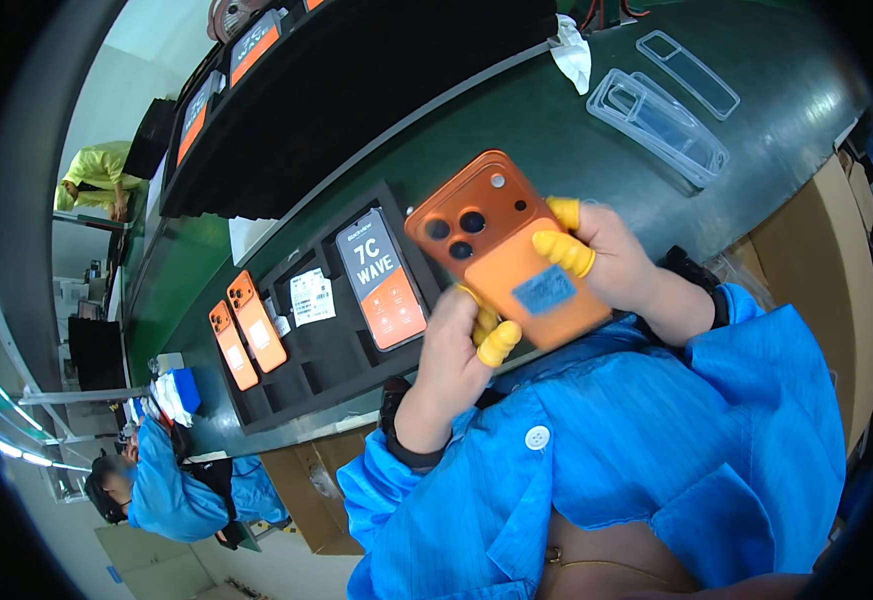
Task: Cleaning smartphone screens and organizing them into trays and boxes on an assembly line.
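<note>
An orange smartphone point(517, 250) is held tilted above the bench, its back and dark round camera lenses facing up. A bluish rectangular label sticks to its lower back. My left hand point(454, 350) grips the lower left edge. On the opposite long edge, my right hand point(612, 258) is closed with thumb and fingers. Yellow finger cots cover fingertips on both hands. Left of the phone lies a black foam tray point(332, 372). In it rests another phone point(382, 280), front up, with a grey and orange printed film. Whether a clear case covers the held phone, I cannot tell.
Two orange phones point(257, 325) and a white label sheet point(312, 297) lie at the tray's left. Clear phone cases point(662, 125) are stacked at the far right, near a crumpled white wrapper point(572, 57). A black shelf point(357, 95) borders the green bench point(517, 110). Co-workers sit at left.
</note>
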`<state>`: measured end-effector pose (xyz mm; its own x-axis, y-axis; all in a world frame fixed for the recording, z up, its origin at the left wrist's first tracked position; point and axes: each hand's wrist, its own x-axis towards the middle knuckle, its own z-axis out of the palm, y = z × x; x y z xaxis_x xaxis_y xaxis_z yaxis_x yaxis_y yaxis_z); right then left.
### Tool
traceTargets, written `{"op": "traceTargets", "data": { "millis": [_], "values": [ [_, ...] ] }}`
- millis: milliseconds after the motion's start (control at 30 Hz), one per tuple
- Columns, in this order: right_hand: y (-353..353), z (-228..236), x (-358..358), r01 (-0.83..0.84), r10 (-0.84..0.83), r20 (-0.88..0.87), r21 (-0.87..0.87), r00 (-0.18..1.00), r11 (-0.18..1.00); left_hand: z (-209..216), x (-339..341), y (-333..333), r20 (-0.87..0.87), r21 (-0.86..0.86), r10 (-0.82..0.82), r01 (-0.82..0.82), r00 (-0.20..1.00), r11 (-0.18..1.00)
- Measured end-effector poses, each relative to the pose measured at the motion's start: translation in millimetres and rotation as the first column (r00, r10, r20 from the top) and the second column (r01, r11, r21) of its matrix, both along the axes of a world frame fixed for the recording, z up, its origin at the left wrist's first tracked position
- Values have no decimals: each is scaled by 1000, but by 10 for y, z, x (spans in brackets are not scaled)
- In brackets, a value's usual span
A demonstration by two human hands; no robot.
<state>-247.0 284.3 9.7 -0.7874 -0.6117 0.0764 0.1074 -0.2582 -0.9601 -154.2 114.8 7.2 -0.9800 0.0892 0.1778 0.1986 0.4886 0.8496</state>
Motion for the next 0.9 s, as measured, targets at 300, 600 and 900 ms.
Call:
{"op": "traceTargets", "data": {
  "millis": [300,600,900],
  "values": [
    [263,-1,-225,423,226,-965,262,136,868,-143,-180,-55,-120,-705,87,-146,989,694],
    [292,-97,-209,194,535,-749,636,391,747,-215,-173,-45,-7,-709,113,-85,994,700],
    [159,-84,-242,228,491,-721,649,489,726,72,10,-98,-308,-360,123,-235,943,903]
  ]
}}
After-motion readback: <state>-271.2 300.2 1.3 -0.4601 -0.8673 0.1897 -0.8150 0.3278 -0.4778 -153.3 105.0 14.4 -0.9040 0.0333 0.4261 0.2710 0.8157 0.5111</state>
